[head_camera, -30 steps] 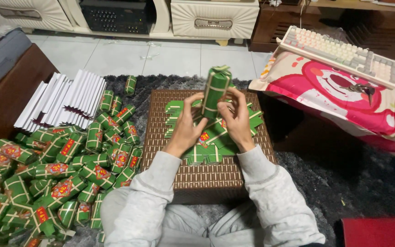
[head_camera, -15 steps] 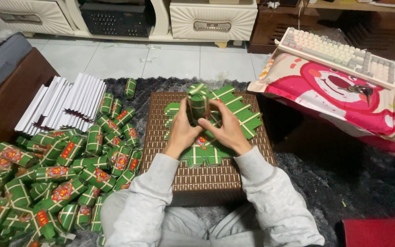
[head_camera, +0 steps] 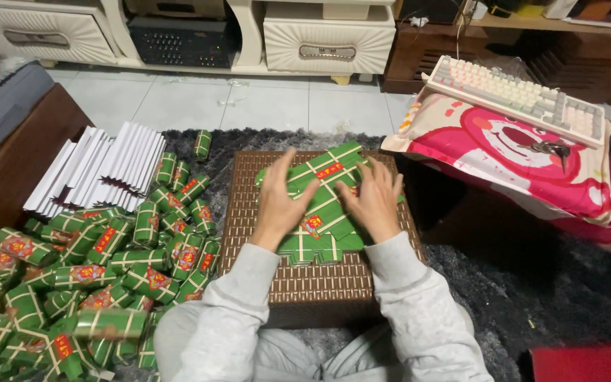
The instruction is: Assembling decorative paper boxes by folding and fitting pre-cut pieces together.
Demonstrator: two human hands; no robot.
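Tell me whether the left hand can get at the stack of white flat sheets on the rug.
Probably yes: the left hand lies open on the green flat boxes, and only low folded green boxes lie before the white sheets.

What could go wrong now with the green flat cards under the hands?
The stack of flat green cards lies fanned and uneven on the woven brown box, so it may slide apart under the left hand or right hand. The folded green boxes piled close by could tumble against it.
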